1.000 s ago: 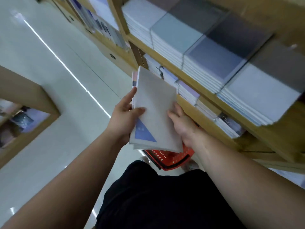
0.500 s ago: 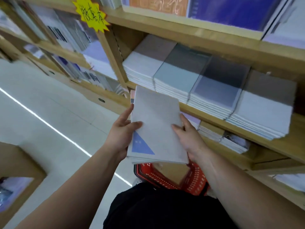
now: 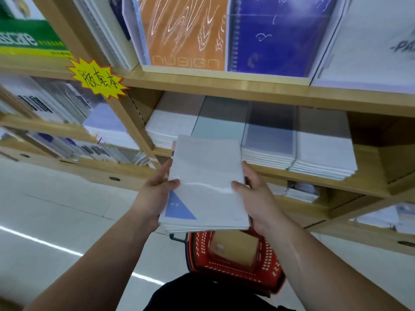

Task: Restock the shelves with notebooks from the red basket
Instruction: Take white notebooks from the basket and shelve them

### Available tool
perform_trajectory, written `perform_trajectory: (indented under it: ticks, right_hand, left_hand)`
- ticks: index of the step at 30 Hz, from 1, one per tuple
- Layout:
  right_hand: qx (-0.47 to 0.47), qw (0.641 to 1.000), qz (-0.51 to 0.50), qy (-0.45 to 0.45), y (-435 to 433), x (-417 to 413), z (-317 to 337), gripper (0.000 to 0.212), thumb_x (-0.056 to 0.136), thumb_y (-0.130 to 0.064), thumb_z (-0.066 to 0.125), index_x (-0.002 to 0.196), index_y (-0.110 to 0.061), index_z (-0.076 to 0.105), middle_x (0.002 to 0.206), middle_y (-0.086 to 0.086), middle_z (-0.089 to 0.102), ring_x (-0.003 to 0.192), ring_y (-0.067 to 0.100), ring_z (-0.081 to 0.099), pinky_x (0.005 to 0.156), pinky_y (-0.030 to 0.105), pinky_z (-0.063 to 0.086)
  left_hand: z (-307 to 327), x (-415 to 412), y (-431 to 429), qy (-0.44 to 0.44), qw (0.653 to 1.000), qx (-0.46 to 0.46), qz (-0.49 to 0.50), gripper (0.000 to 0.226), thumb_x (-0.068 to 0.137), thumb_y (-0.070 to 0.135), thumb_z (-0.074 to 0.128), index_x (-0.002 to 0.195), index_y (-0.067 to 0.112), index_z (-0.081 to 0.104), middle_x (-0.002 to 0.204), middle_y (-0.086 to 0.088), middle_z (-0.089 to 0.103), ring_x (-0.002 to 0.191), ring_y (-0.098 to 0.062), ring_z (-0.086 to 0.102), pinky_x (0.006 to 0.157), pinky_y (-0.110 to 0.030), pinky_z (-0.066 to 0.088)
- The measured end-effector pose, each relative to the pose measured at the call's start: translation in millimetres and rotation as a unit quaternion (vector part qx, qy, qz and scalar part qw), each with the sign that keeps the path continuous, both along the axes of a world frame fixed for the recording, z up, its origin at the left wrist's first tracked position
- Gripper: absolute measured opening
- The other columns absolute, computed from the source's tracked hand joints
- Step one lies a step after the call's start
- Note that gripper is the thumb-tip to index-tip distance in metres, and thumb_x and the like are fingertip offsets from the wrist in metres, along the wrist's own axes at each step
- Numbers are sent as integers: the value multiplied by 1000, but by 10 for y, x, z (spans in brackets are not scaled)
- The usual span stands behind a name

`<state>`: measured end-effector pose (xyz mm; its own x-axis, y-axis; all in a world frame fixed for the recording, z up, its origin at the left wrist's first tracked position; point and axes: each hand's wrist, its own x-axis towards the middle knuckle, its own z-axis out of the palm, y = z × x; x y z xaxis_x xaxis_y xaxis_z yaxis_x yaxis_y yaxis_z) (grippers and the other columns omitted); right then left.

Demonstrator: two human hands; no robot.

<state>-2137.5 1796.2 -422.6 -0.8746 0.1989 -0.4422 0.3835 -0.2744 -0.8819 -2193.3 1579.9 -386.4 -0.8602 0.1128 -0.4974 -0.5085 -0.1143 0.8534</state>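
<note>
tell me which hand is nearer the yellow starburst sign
Left. The left hand grips the notebook stack below the yellow starburst sign; the right hand holds its far edge.

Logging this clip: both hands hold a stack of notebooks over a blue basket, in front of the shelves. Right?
Not quite: the basket is red, as the head view shows. Otherwise yes: the left hand and right hand hold the stack of notebooks over it, before the shelves.

pale notebooks (image 3: pixel 208 176) held flat above red basket (image 3: pixel 265 263), perhaps several.
</note>
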Motion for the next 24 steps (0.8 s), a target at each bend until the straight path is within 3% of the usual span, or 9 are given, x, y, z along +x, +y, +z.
perform_trajectory:
  ticks: [3, 6, 8, 9, 12, 15, 17, 20, 24]
  right_hand:
    - [-19, 1000, -4, 1, 57, -67, 11, 59, 98, -1, 56, 142, -40, 55, 115, -7, 75, 83, 13, 76, 60, 28, 57]
    - [-38, 999, -22, 9, 2, -213, 18, 60, 97, 0, 56, 140, -43, 56, 108, -9, 77, 85, 14, 76, 61, 30, 58]
    - [-43, 998, -34, 15, -89, -374, 39, 62, 96, -1, 58, 142, -42, 54, 113, -5, 76, 89, 17, 76, 63, 32, 58]
    - [-40, 998, -39, 18, -147, -475, 47, 62, 96, -1, 59, 143, -41, 54, 118, -3, 74, 92, 19, 75, 65, 33, 59]
    - [-25, 997, -63, 34, -358, -843, 38, 61, 95, 0, 59, 141, -39, 56, 123, 1, 72, 101, 23, 73, 71, 35, 60]
    - [-14, 993, -114, 38, -625, -1286, -22, 59, 95, 2, 58, 141, -35, 57, 122, 2, 72, 106, 24, 71, 83, 42, 61]
    - [-12, 986, -162, 32, -804, -1592, -76, 58, 95, 4, 58, 142, -29, 57, 120, 2, 73, 105, 23, 72, 88, 42, 60]
    - [-6, 978, -210, 16, -1020, -2008, -124, 54, 95, 5, 59, 141, -22, 56, 114, 4, 73, 98, 22, 72, 82, 38, 60]
    - [18, 969, -247, -22, -1139, -2344, -201, 54, 91, 2, 66, 138, -23, 60, 124, 10, 70, 108, 30, 69, 100, 52, 54]
  left_hand:
    - [-12, -72, 42, 4, 1000, -26, -7, 56, 97, -5, 51, 138, 32, 61, 122, -1, 74, 103, -29, 73, 77, -38, 60]
    - [6, -260, -2, 22, 998, -51, -17, 54, 98, -7, 49, 129, 34, 65, 121, 4, 74, 106, -24, 72, 89, -41, 58]
    - [0, -460, -86, 38, 998, -55, -21, 56, 99, -7, 49, 138, 32, 59, 127, 7, 71, 111, -19, 70, 95, -38, 57]
    - [-13, -584, -139, 46, 997, -58, -28, 57, 99, -7, 48, 143, 30, 55, 127, 8, 71, 108, -15, 71, 92, -33, 58]
    - [-84, -1054, -327, 76, 992, -75, -68, 59, 99, -9, 47, 148, 24, 49, 98, 20, 77, 85, -1, 73, 71, -17, 57]
    - [-207, -1644, -512, 109, 983, -101, -108, 63, 99, -7, 50, 153, 25, 43, 93, 26, 75, 84, -5, 70, 71, -22, 52]
    - [-313, -2054, -629, 134, 973, -110, -155, 66, 98, -7, 49, 153, 29, 43, 99, 26, 74, 91, -17, 58, 73, -28, 41]
    - [-415, -2541, -760, 173, 953, -118, -219, 72, 90, -7, 53, 152, 28, 45, 126, 13, 69, 111, -17, 62, 100, -35, 45]
    - [-453, -2750, -843, 164, 920, -225, -276, 85, 82, 30, 75, 157, 25, 36, 150, 5, 51, 136, -18, 51, 115, -33, 37]
